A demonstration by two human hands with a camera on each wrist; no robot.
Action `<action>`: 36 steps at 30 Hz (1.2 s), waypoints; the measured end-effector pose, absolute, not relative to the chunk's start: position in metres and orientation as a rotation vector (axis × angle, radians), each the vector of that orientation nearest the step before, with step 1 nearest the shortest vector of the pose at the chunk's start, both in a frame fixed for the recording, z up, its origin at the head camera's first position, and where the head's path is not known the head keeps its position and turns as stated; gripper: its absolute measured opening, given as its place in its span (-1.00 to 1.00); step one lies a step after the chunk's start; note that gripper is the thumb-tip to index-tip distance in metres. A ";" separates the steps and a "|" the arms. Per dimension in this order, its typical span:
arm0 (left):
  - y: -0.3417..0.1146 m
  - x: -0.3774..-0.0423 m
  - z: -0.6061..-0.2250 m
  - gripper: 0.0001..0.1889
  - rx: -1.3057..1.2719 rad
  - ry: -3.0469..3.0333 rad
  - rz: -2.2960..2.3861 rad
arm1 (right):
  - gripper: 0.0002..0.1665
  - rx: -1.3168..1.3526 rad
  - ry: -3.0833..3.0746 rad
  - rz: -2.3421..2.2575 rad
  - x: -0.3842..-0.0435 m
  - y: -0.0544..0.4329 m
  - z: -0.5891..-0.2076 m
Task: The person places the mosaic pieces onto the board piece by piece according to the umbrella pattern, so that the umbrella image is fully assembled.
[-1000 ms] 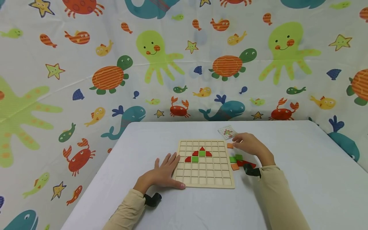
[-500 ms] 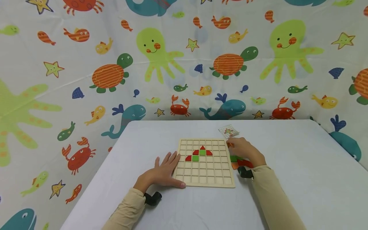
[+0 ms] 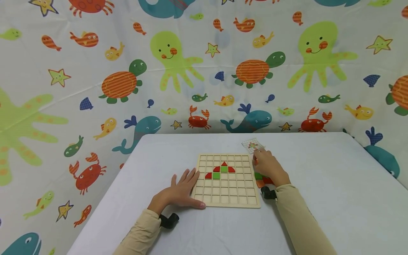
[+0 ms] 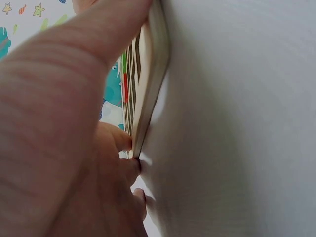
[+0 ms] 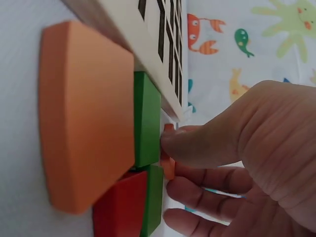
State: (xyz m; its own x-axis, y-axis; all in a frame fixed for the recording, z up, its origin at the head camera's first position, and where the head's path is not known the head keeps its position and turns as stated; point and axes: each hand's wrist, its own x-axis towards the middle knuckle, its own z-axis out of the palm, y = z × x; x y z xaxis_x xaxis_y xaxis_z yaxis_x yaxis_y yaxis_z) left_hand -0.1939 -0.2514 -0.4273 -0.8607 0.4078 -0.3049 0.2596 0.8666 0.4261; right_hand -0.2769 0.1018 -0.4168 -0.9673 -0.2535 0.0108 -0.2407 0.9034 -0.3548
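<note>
A wooden grid board [image 3: 229, 196] lies on the white table, with red and green pieces set in its cells, among them a green square [image 3: 224, 169]. Spread fingers of my left hand [image 3: 180, 191] rest along the board's left edge, the thumb at its near corner; the left wrist view shows the board's side [image 4: 153, 89] against them. Just off the board's right edge, my right hand [image 3: 269, 166] pinches a small orange block [image 5: 169, 168] between thumb and fingers. Nearer the wrist lie a larger-looking orange block [image 5: 94, 118], green blocks [image 5: 148, 123] and a red block [image 5: 123, 207].
Behind the right hand lies a small pattern card [image 3: 250, 144] printed with a grid and coloured shapes. A cloth [image 3: 191, 102] with sea animals hangs behind the white table [image 3: 178, 148]. Each wrist wears a black camera, such as the left one [image 3: 169, 221].
My right hand has moved left and down from beside the card to the orange block at the board's edge and now pinches it. The left hand stays in place.
</note>
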 end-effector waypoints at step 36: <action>-0.251 -0.190 -0.426 0.34 0.492 2.649 0.540 | -0.85 -0.798 2.889 -0.932 -0.264 0.070 -0.391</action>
